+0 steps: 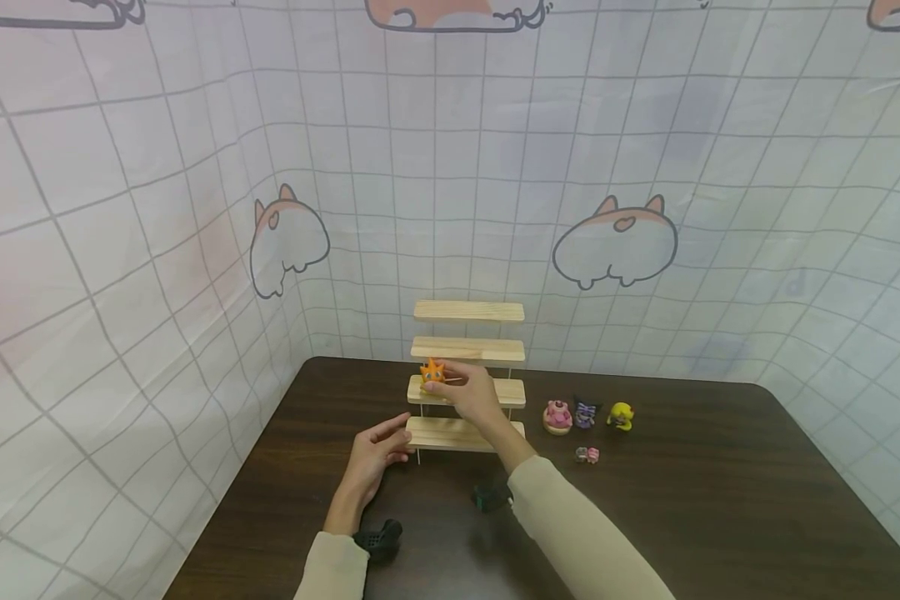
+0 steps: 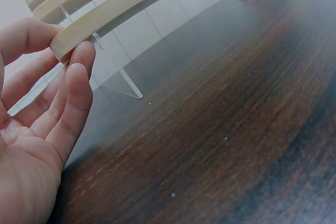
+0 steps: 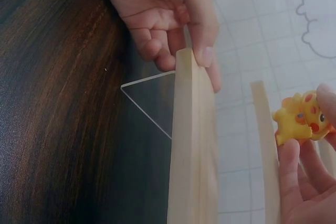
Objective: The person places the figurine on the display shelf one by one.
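Right hand [image 1: 471,393] pinching the yellow-orange figurine [image 1: 432,374] from the right, I see it upright over the left end of the second-lowest shelf [image 1: 513,392], contact unclear, while my left hand [image 1: 373,457], farther below-left, grips the lowest shelf [image 1: 450,431] by its left end.

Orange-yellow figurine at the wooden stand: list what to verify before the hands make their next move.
1. Orange-yellow figurine gripped: ok, the right hand pinches it.
2. Wooden stand held: ok, the left hand grips the left end of the lowest board.
3. Figurine at a board: ok, left end of the second-lowest board.
4. Its weight on that board: cannot tell, the grip may carry it.
5. Figurine released: not ok.
6. Pink figurine out of the way: ok, right of the stand.
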`<state>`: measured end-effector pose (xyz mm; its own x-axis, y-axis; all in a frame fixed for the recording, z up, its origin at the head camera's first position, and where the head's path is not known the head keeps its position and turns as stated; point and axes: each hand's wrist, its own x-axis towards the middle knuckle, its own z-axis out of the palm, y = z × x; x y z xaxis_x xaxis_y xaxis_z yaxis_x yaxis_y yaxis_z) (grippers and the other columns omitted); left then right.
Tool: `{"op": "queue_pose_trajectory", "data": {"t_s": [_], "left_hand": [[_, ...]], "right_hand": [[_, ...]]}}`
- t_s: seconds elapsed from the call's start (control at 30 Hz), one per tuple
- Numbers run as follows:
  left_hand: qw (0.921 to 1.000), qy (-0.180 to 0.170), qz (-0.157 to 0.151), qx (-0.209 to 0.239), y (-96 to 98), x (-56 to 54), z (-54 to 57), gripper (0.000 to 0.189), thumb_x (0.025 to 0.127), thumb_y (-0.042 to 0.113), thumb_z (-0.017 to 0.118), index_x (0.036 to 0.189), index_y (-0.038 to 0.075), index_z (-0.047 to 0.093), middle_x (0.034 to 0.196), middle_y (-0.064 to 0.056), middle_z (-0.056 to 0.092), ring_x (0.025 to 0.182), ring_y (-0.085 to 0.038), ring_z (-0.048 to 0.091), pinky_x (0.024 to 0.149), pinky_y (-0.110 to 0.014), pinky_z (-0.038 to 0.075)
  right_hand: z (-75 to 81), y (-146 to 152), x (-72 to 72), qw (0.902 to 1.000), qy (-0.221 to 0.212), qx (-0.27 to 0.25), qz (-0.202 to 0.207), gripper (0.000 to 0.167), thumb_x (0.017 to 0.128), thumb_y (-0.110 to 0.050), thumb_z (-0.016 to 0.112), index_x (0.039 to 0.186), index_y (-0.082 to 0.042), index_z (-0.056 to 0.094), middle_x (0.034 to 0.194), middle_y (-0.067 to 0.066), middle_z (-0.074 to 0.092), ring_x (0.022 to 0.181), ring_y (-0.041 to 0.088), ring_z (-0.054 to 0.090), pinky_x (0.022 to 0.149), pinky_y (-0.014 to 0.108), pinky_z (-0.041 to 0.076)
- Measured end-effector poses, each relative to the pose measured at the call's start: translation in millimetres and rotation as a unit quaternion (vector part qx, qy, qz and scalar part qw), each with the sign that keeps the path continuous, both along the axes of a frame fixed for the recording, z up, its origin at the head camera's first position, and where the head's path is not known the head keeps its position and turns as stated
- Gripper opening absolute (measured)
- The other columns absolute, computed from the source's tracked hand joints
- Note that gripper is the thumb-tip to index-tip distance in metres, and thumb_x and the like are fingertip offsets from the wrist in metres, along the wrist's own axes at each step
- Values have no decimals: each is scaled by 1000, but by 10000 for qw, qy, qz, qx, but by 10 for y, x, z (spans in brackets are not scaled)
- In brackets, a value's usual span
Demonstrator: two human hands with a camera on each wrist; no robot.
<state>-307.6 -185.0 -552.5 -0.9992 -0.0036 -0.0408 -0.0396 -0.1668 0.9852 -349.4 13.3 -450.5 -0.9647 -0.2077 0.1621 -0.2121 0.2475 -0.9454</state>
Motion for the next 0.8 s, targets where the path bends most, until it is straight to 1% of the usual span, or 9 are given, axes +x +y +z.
{"op": "queue_pose_trajectory", "data": {"t_s": [0.17, 0.4, 0.8], "left_hand": [[10000, -11, -28, 39, -3, 1, -2, 47, 95, 12, 72, 141, 2, 61, 102, -4, 73, 79, -14, 72, 69, -25, 60], [10000, -15, -18, 47, -3, -4, -6, 46, 96, 11, 72, 140, 3, 62, 103, -3, 73, 80, -14, 73, 68, -25, 60], [10000, -16, 48, 22, 6, 3, 1, 44, 95, 10, 72, 138, 3, 64, 102, -4, 72, 80, -15, 72, 68, -26, 60]], "right_hand": [[-30, -16, -4, 10000, 69, 28, -27, 47, 89, -25, 82, 133, -17, 70, 137, 17, 65, 117, 34, 69, 77, 32, 64], [-30, -35, 8, 9995, 245, 171, -120, 46, 89, -27, 81, 133, -19, 70, 134, 13, 68, 115, 31, 70, 86, 36, 62], [-22, -71, 27, 9993, 267, 191, -168, 45, 89, -27, 81, 133, -19, 70, 132, 11, 70, 111, 29, 72, 83, 35, 63]]}}
